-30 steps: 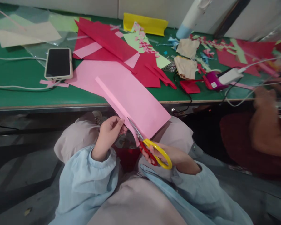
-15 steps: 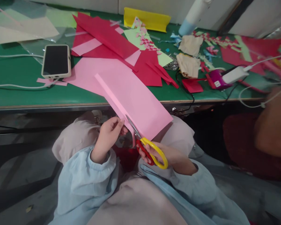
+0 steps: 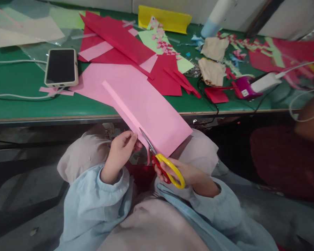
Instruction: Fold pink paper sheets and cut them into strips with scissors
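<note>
A folded sheet of pink paper (image 3: 157, 113) slopes from the table's front edge down over my lap. My left hand (image 3: 122, 148) pinches its left edge between thumb and fingers, where a narrow strip (image 3: 148, 154) curls away. My right hand (image 3: 170, 170) grips scissors (image 3: 174, 169) with one yellow and one red handle loop. The blades lie along the cut beside the strip, their tips a little right of my left fingertips. Part of my right fingers is hidden behind the handles.
On the green table (image 3: 21, 108) lie a phone (image 3: 60, 68), red sheets (image 3: 117, 38), woven paper pieces (image 3: 167, 47), brown paper scraps (image 3: 213, 71) and a purple plug block (image 3: 247, 89) with cables. A blue-white bottle (image 3: 216, 21) stands behind. Another person's arm (image 3: 312, 118) shows at right.
The pink paper and scissors have shifted very slightly left, with both hands keeping their hold. At the right, the other person's arm has moved farther right and up.
</note>
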Motion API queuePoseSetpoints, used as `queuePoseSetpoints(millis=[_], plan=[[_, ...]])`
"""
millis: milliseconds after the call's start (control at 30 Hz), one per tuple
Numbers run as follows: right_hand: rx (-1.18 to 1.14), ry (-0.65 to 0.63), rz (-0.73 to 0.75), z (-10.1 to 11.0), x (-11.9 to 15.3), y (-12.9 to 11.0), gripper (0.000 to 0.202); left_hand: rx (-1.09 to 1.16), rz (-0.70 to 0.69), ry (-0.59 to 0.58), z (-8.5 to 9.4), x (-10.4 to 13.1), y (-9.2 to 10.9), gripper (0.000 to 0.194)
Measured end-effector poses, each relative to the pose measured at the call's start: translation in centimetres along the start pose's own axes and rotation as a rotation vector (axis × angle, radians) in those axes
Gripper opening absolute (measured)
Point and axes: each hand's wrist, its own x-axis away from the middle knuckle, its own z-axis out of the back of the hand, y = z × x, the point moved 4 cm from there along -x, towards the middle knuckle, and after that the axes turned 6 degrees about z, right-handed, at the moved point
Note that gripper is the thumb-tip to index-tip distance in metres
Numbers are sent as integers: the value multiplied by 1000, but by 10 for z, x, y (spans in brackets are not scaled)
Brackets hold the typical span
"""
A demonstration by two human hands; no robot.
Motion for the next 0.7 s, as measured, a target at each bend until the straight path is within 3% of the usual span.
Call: queuePoseSetpoints(millis=[700], plan=[[-70,27,-30,5,0,9,43,-89,-23,0,3,3,7,28]])
